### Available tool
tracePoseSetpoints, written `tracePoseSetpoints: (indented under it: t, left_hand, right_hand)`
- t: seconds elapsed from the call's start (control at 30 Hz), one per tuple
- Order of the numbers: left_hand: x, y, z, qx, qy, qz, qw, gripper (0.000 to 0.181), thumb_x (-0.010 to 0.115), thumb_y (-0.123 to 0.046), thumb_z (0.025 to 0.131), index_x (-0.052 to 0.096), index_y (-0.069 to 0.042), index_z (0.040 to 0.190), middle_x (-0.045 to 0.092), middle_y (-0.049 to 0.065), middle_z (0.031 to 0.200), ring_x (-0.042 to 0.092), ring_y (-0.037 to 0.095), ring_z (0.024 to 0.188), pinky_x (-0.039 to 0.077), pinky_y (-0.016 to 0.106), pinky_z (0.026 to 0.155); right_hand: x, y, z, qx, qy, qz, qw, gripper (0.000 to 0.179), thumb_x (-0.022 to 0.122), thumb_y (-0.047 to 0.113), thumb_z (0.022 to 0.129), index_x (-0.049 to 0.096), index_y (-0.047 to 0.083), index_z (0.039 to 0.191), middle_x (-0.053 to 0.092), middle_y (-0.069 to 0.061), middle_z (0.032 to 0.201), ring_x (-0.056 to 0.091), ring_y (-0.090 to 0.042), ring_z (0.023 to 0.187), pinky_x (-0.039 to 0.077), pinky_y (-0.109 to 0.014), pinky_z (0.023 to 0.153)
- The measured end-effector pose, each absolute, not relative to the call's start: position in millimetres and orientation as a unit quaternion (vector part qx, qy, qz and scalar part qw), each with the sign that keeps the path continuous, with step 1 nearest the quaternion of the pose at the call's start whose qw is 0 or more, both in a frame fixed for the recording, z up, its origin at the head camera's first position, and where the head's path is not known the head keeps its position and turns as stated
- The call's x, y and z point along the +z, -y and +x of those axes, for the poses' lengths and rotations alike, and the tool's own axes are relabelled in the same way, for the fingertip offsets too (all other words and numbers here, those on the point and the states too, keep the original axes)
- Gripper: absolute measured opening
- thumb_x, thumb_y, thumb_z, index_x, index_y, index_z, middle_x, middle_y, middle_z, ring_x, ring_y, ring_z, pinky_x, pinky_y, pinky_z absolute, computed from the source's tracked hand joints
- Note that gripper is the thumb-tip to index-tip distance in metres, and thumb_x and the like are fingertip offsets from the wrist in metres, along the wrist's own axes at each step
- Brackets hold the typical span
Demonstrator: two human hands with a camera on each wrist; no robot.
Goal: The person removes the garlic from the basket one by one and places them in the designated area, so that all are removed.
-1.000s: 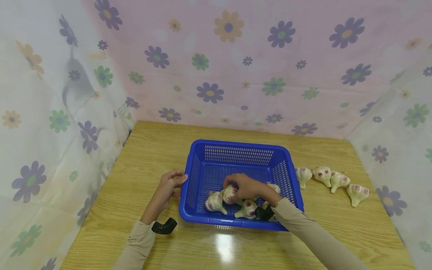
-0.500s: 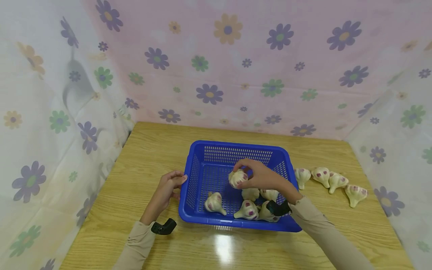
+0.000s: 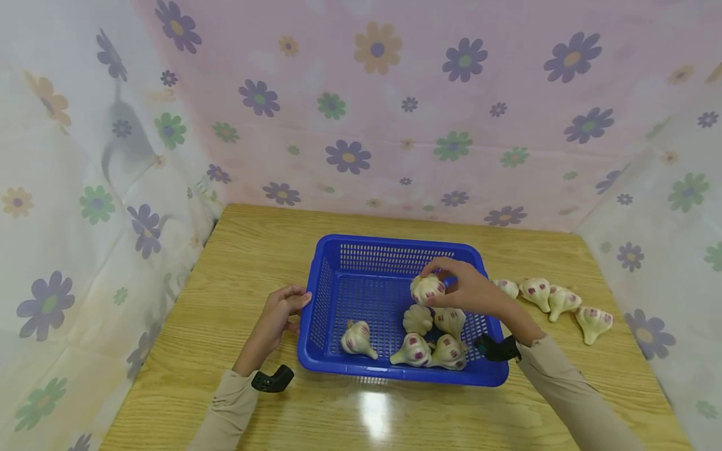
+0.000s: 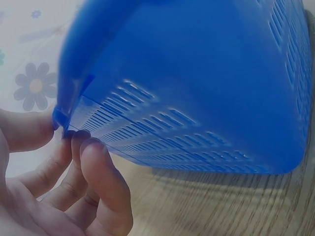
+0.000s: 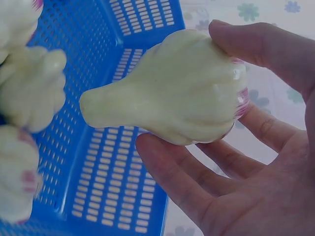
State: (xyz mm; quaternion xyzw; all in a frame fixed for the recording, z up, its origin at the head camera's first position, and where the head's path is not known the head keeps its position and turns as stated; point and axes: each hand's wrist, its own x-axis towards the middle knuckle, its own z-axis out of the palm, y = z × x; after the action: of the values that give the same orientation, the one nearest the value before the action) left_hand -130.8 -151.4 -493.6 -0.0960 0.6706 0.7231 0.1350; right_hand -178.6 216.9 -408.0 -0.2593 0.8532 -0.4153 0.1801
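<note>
My right hand (image 3: 470, 289) grips a garlic bulb (image 3: 427, 289) over the right part of the blue basket (image 3: 403, 374). In the right wrist view the held garlic bulb (image 5: 182, 88) lies between thumb and fingers, its stem pointing left. The left rim of the basket is pinched by my left hand (image 3: 279, 319); in the left wrist view the thumb and fingertips meet at the rim (image 4: 61, 118). Inside, one garlic bulb (image 3: 358, 339) lies alone at the front left. Several more, among them a garlic bulb (image 3: 417, 320), are grouped at the front right.
Right of the basket, several garlic bulbs lie in a row on the wooden table (image 3: 265, 250), one of them a garlic bulb (image 3: 594, 323) farthest right. One of the row is partly hidden by my right hand. Flower-patterned cloth (image 3: 350, 125) hangs behind and at both sides.
My right hand has lifted a garlic bulb from the basket's front middle and carried it right and toward the back. The left hand stays on the rim.
</note>
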Motion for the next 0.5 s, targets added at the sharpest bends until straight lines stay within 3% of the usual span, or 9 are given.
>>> tracePoseSetpoints:
  t: [0.23,0.5]
  left_hand:
    - [-493.9,151.2,-131.2,0.722,-0.671,-0.098,0.136,0.033,0.064,-0.022,0.091,0.055,0.004,0.110,0.061,0.006,0.084,0.059,0.018,0.067,0.047,0.030,0.044]
    - [-492.6,150.9,-131.2,0.716,-0.677,-0.103,0.136,0.033,0.064,-0.022,0.091,0.056,0.003,0.111,0.061,0.007,0.085,0.059,0.018,0.068,0.046,0.030,0.044]
  right_hand:
    - [-406.6,-237.9,-176.7,-0.411,-0.862,-0.238,0.179,0.038,0.076,0.026,0.081,0.057,0.015,0.113,0.050,-0.007,0.122,0.054,-0.031,0.104,0.053,-0.038,0.077]
    - [-409.1,-258.7,-173.9,-0.409,-0.870,-0.219,0.168,0.039,0.075,0.026,0.082,0.057,0.014,0.115,0.052,-0.008,0.121,0.055,-0.028,0.100,0.053,-0.033,0.073]
